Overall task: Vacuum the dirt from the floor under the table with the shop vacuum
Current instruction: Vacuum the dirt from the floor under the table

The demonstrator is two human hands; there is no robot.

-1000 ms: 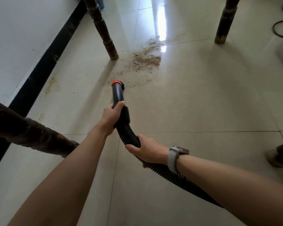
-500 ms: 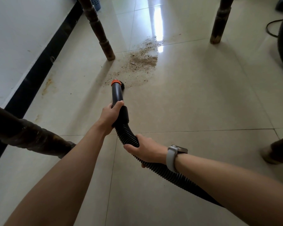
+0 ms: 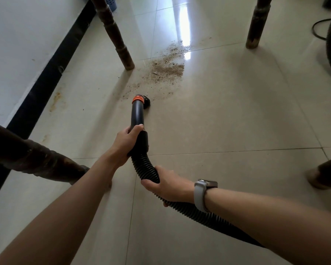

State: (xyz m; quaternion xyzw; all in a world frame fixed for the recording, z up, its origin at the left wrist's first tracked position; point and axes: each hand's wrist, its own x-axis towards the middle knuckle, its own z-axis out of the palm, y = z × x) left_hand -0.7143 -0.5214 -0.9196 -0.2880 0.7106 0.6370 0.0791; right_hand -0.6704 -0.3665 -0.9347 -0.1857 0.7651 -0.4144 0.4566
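1. Head view, the hands: my left hand (image 3: 125,143) grips the rigid black wand (image 3: 137,115) where it meets the cuff, fingers (image 3: 137,128) wrapped over the top of the tube. My right hand (image 3: 167,185) holds the ribbed hose (image 3: 143,165) further back, curled round it from above, with a pale watch (image 3: 202,194) on that wrist. Neither hand is free.

2. Head view, the tool: the brush nozzle (image 3: 146,101) with its orange collar (image 3: 138,98) sits low at the floor (image 3: 227,115), at the near fringe of the dirt (image 3: 168,68). I cannot tell whether the bristles touch the tile.

3. Head view, the mess: the thick brown heap lies beyond the nozzle, between the far left desk leg (image 3: 120,48) and the far right desk leg (image 3: 256,25), crossing a grout line into the glare. Thin specks trail from it down toward the nozzle.

4. Head view, progress as I judge it: barely begun. The main heap looks whole, and only the sparse near edge is within reach of the brush. The bulk, the scatter toward the left leg and the grains in the reflection are all left.

5. Head view, surroundings: a near desk leg (image 3: 33,155) crosses at left, another foot (image 3: 323,175) shows at right, and yellowish stains (image 3: 55,100) mark the tile by the black skirting (image 3: 52,77). I doubt suction will lift those
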